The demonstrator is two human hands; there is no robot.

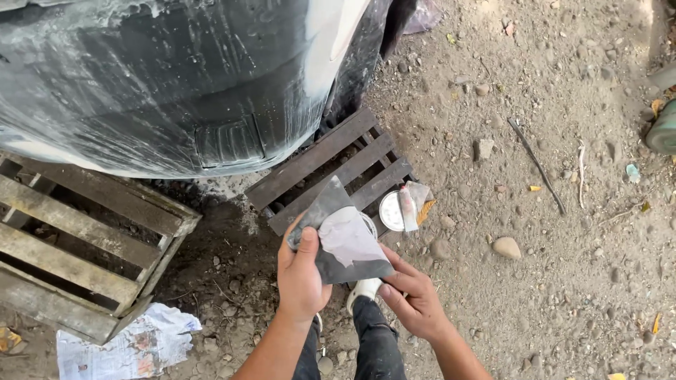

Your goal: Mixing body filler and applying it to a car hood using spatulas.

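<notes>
This is an outdoor car-body repair yard, a rough open-air workshop rather than a proper garage. The floor is bare dirt [563, 211] strewn with pebbles, twigs and scraps. A dark car body panel [169, 77], sanded dull and streaked with pale filler dust, rests on weathered wooden pallets [77, 239]. An open round tin [391, 211] sits on a second pallet [331, 165] beside a crumpled tube, a metal spreader board [338, 232] carries a blob of grey filler, and crumpled newspaper [127, 348] lies on the ground.
</notes>
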